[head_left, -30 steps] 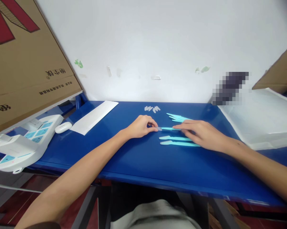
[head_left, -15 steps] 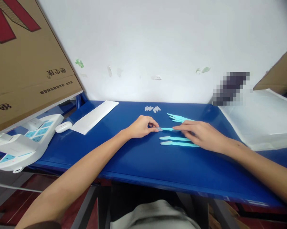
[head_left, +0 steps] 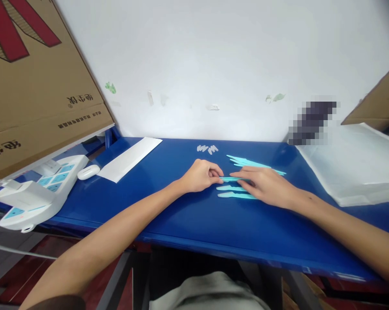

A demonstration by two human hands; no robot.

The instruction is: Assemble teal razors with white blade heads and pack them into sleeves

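Note:
Between my two hands lies a slim turquoise eyebrow razor (head_left: pixel 227 178), level above the blue table. My left hand (head_left: pixel 202 175) pinches its left end, and the fingers hide that tip. My right hand (head_left: pixel 268 183) grips its handle with thumb and fingers. Just below are two more turquoise razors (head_left: pixel 229 195) with pale covers on their left ends, partly under my right hand. Behind that hand, several turquoise razors (head_left: pixel 250 162) lie in a loose bunch. Farther back sits a small group of clear blade caps (head_left: pixel 207 149).
A white paper strip (head_left: pixel 129 160) lies at the left, beside a white earbud case (head_left: pixel 88 172) and a power strip with a plugged charger (head_left: pixel 50 185). A large cardboard box (head_left: pixel 42 86) leans at the left. Clear plastic bags (head_left: pixel 352 163) lie at the right.
My left hand has moved slightly right along the razor, covering the clear cap seen before. My right hand has shifted a little left, uncovering more of the bunch behind.

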